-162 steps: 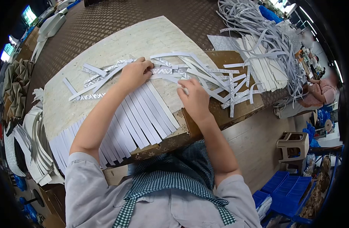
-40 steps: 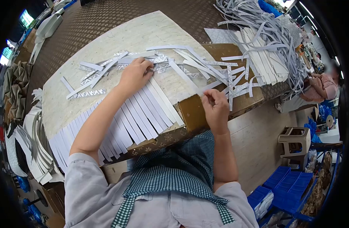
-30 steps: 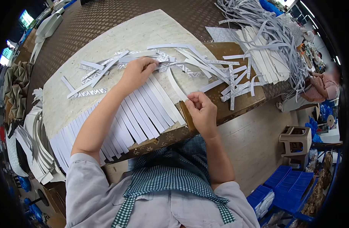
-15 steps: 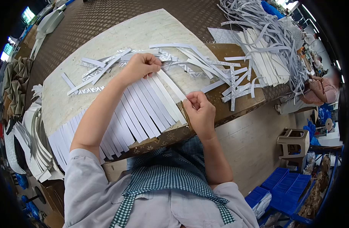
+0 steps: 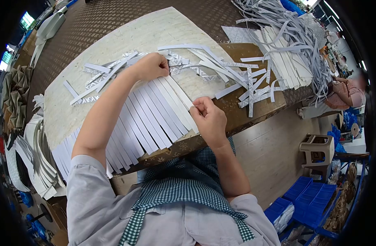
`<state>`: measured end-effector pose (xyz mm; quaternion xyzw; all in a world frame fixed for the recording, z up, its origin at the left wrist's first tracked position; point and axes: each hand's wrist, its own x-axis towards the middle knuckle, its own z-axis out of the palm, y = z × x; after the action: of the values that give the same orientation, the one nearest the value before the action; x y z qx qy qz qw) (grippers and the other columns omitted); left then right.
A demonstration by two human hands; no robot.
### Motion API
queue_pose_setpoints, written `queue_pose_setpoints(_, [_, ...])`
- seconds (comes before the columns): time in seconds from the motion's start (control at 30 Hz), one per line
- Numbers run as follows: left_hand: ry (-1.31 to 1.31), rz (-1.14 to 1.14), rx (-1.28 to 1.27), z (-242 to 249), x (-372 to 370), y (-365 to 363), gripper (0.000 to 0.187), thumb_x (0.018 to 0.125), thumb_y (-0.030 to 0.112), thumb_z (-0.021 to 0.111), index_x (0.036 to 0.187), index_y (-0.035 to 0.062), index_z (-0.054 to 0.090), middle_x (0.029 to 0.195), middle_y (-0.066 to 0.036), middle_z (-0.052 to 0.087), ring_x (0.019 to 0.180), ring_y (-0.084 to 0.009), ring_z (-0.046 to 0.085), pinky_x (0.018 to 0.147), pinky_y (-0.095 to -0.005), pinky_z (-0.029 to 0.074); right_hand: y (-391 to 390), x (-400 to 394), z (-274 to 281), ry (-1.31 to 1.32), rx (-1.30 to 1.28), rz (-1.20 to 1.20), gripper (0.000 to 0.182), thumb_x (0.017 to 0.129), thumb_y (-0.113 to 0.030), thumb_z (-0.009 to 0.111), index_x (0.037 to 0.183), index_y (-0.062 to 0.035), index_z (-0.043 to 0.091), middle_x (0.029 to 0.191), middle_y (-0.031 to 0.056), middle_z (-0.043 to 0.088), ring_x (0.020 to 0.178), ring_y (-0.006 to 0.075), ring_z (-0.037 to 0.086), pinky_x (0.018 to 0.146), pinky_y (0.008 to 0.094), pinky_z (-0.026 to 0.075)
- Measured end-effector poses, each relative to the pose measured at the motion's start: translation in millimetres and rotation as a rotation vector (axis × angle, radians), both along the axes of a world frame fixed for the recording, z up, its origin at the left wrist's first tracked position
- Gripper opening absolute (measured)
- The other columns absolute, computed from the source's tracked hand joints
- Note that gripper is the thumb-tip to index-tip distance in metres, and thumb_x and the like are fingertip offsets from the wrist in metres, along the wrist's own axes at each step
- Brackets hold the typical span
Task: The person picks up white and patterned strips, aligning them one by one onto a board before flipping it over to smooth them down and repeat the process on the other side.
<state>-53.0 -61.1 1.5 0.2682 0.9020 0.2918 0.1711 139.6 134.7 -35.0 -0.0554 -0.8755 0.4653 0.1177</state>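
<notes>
A narrow white strip point(image 5: 180, 93) stretches between my two hands along the right side of a row of strips. My left hand point(image 5: 154, 67) has its fingers closed at the far end of that strip. At the near end, my right hand point(image 5: 211, 122) pinches it between thumb and fingers. The row of white strips point(image 5: 150, 110) lies side by side, slightly fanned, with near ends reaching the table's front edge. My left forearm covers part of the row. Behind my left hand lies a loose pile of patterned and plain strips point(image 5: 114, 70).
A pale board point(image 5: 73, 65) covers much of the table. More loose strips point(image 5: 250, 88) lie on brown cardboard point(image 5: 257, 104) at right, near a heap of long grey strips point(image 5: 294, 35). A person point(image 5: 345, 94) sits beyond a plastic stool point(image 5: 317, 151). Blue trays point(image 5: 311, 201) stand lower right.
Both hands have shifted slightly left with the strip, bringing it closer alongside the row. The view has also moved a little.
</notes>
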Motion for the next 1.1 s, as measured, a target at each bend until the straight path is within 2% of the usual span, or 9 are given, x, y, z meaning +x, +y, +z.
queue_pose_setpoints(0.27, [0.122,-0.032,-0.110,-2.5,0.5,6.6,0.014,0.076,0.014,0.072,0.086,0.0037,0.072,0.084,-0.012,0.069,0.079,-0.0254,0.065,0.072,-0.0369,0.051,-1.9,1.6,-1.0,0.011,0.093,0.010,0.012,0.083,-0.016,0.072,0.092,-0.0102,0.066,0.072,0.0037,0.066,0.068,0.0251,0.065,0.060,0.0385,0.049])
queue_pose_setpoints(0.47, [0.374,-0.008,-0.188,-3.0,21.9,15.4,0.009,0.080,0.012,0.067,0.088,0.0088,0.068,0.095,-0.009,0.068,0.092,-0.0294,0.066,0.077,-0.0414,0.053,0.6,1.3,0.6,0.086,0.176,0.033,0.009,0.081,-0.013,0.072,0.087,-0.0109,0.066,0.076,0.0036,0.062,0.068,0.0250,0.062,0.060,0.0376,0.049])
queue_pose_setpoints(0.57, [0.502,-0.142,-0.050,-11.2,31.1,13.1,0.006,0.083,0.008,0.064,0.089,0.0100,0.064,0.097,-0.008,0.063,0.094,-0.0292,0.064,0.077,-0.0416,0.053,0.7,1.7,1.8,0.092,0.209,0.044,0.009,0.080,-0.012,0.071,0.086,-0.0111,0.065,0.077,0.0036,0.061,0.067,0.0251,0.061,0.059,0.0378,0.049])
queue_pose_setpoints(0.7, [0.558,-0.232,0.126,-25.5,52.4,4.6,0.010,0.083,0.006,0.063,0.091,0.0108,0.067,0.092,-0.006,0.061,0.094,-0.0273,0.063,0.077,-0.0405,0.053,1.2,1.3,-2.4,0.120,0.230,0.050,0.008,0.080,-0.011,0.071,0.085,-0.0115,0.065,0.077,0.0035,0.060,0.068,0.0252,0.061,0.059,0.0384,0.049])
queue_pose_setpoints(0.73, [0.551,-0.237,0.115,-25.9,54.7,2.6,0.012,0.083,0.004,0.063,0.092,0.0100,0.068,0.094,-0.006,0.062,0.095,-0.0270,0.063,0.079,-0.0395,0.053,1.5,1.4,-3.2,0.128,0.240,0.052,0.008,0.080,-0.011,0.071,0.085,-0.0117,0.065,0.078,0.0034,0.060,0.068,0.0252,0.061,0.060,0.0385,0.049])
queue_pose_setpoints(0.83, [0.524,-0.242,0.101,-23.5,59.2,-1.4,0.014,0.082,0.002,0.064,0.094,0.0074,0.070,0.098,-0.006,0.064,0.098,-0.0270,0.062,0.085,-0.0375,0.052,3.3,1.8,-6.9,0.201,0.342,0.060,0.009,0.080,-0.009,0.073,0.087,-0.0096,0.068,0.077,0.0019,0.062,0.064,0.0191,0.059,0.059,0.0313,0.047])
queue_pose_setpoints(0.93, [0.493,-0.221,0.108,-21.9,64.3,-4.0,0.014,0.084,0.006,0.065,0.097,0.0068,0.071,0.101,-0.007,0.065,0.101,-0.0278,0.062,0.087,-0.0381,0.052,7.5,3.7,-8.0,0.224,0.304,0.082,0.011,0.080,-0.010,0.074,0.090,-0.0081,0.069,0.079,0.0025,0.062,0.061,0.0178,0.057,0.058,0.0318,0.048])
queue_pose_setpoints(1.03, [0.464,-0.184,0.112,-23.8,72.3,-6.6,0.023,0.087,0.014,0.065,0.110,0.0098,0.069,0.112,-0.009,0.063,0.111,-0.0289,0.059,0.091,-0.0385,0.052,9.5,14.4,-2.7,0.155,-0.007,0.046,0.018,0.079,-0.010,0.073,0.097,-0.0098,0.069,0.089,0.0044,0.064,0.082,0.0230,0.061,0.072,0.0370,0.052])
queue_pose_setpoints(1.1, [0.421,-0.145,0.139,-22.0,89.1,-10.3,0.035,0.090,0.018,0.066,0.124,0.0102,0.066,0.124,-0.012,0.060,0.118,-0.0312,0.057,0.096,-0.0384,0.050,16.6,15.3,-3.2,0.402,0.177,-0.006,0.026,0.079,-0.009,0.073,0.105,-0.0075,0.069,0.101,0.0064,0.065,0.094,0.0252,0.060,0.083,0.0371,0.050])
